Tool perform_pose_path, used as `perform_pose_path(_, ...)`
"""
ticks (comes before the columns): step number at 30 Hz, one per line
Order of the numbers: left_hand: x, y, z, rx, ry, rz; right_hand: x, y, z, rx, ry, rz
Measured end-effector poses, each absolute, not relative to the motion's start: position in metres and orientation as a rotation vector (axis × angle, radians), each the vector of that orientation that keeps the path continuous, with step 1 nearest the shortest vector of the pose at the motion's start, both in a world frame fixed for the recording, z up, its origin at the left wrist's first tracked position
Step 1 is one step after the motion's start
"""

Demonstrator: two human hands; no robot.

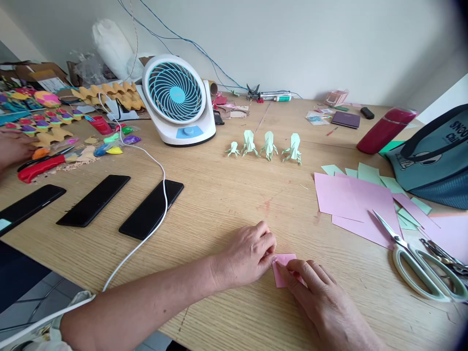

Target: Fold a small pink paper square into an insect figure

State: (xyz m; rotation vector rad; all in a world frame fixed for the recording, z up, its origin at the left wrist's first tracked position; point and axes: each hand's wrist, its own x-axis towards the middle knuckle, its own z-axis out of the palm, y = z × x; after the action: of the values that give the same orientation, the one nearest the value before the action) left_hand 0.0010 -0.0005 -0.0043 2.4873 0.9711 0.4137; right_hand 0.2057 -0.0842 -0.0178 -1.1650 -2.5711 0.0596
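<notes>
A small folded square of pink paper (285, 257) lies on the table in front of me. My left hand (248, 253) is closed, its curled fingers and thumb at the paper's upper left corner. My right hand (321, 297) is bent over the paper's right part, with thumb and index finger pinched together on it. Its lower right part is hidden under my fingers. Farther back stands a row of several pale green origami figures (269, 145), the leftmost being the smallest.
White-handled scissors (417, 268) rest by pink sheets (365, 200) at right, near a red flask (387, 129) and a teal bag (435, 156). A fan (179, 97) stands behind. Three phones (151, 209) and a white cable (164, 190) lie left. Another person's hand (14, 146) is far left.
</notes>
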Motion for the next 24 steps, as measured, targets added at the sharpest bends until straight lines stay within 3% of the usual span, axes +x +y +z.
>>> perform_pose_path(16,0.0,0.0,-0.008,2.493,0.959,0.473,0.208,-0.085,-0.021,-1.122,-2.502,0.155)
perform_pose_path(24,-0.005,0.005,-0.005,2.379,0.866,0.508,0.21,-0.084,-0.011,-1.224,-2.26,0.604)
